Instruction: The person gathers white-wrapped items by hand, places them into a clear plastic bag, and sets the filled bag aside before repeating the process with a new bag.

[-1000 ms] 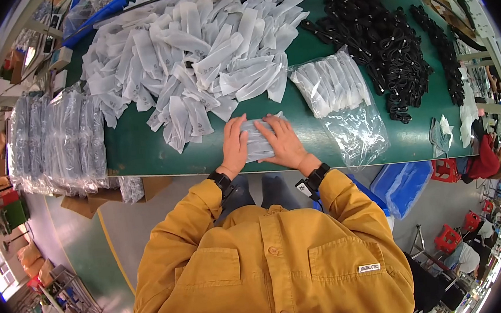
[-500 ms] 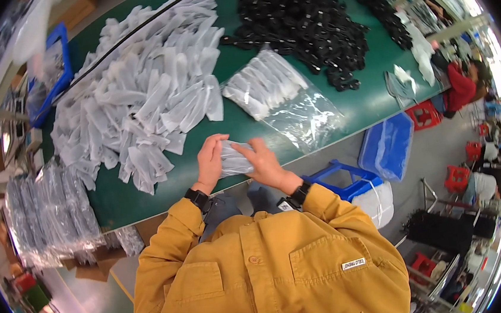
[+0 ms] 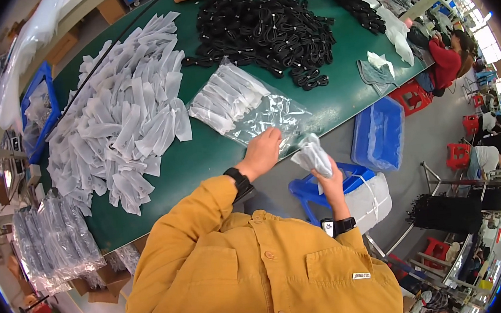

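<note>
The left hand (image 3: 264,150) stretched forward, fingers resting released on one clear plastic bag (image 3: 258,111) at the green surface's (image 3: 202,154) near edge. The right hand (image 3: 331,180), raised off the surface's near-right side, kept its grip clenched around one white packet (image 3: 313,156).

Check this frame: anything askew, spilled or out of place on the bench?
Nothing looks spilled or damaged. One oddity: the clear plastic bag under the left hand hangs slightly over the green table edge. The right hand holds a white pouch off the table.
</note>
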A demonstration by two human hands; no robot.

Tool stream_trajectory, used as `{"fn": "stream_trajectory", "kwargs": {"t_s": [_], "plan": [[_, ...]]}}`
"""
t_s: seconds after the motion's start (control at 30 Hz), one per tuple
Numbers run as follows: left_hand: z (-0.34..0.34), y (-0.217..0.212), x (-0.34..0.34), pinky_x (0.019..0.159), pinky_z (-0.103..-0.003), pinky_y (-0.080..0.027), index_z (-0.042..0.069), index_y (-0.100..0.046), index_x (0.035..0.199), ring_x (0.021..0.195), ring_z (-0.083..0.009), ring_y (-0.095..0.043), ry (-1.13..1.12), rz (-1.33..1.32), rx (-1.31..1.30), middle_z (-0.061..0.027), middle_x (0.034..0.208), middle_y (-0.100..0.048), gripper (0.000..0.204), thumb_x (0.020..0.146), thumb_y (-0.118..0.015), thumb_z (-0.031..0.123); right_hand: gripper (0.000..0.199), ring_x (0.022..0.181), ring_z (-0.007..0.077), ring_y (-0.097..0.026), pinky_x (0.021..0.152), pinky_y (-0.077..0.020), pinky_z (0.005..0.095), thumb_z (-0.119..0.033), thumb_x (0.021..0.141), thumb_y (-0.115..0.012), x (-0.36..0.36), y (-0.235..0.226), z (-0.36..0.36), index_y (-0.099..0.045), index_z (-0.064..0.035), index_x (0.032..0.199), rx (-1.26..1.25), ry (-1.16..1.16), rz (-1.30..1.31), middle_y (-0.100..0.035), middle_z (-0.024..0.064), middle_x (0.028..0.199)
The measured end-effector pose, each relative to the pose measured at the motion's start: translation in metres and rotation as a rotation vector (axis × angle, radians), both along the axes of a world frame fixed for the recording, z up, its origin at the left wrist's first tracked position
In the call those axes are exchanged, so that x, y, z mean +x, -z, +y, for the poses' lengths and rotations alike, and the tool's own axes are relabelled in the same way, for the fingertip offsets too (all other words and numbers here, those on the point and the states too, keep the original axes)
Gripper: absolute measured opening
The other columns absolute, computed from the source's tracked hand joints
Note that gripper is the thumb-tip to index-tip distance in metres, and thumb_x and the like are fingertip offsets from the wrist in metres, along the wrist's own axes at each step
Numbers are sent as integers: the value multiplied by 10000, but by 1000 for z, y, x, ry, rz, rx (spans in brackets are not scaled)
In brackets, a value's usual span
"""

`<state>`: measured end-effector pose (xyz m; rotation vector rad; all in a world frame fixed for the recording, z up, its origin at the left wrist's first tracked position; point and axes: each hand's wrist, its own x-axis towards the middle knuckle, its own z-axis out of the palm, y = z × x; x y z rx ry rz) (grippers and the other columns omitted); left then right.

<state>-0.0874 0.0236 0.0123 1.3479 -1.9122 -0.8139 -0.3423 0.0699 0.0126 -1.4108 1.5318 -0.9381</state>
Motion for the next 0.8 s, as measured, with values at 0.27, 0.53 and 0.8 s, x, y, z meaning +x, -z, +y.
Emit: {"fn": "stream_trajectory", "kwargs": {"t_s": [0.27,0.53,0.8], "plan": [[15,-34,10,775,-406,-415,31,-504,905,971,-339,-499,-334,-14,-198,-150,995,-515,199,805,-649,124,583,1070,144,-552,939,-424,288,-148,800,-759,27,7,-68,-518,19,1304,213,-297,-296,-612,63,1175],[-5,13,-16,775,-377,-411,43,-534,959,927,-314,-520,-151,-647,-183,-152,992,-514,233,767,-650,105,594,1090,145,-541,963,-394,285,-211,837,-744,-14,19,-70,-498,15,1329,399,-139,-685,-589,49,1219],[-11,5,-37,603,-396,-470,70,-603,1030,703,-290,-646,158,-558,-62,-123,754,-656,249,849,-625,240,618,1112,145,-532,979,-384,287,-233,840,-748,-26,28,-58,-487,17,1341,401,-132,-714,-584,52,1236]]}}
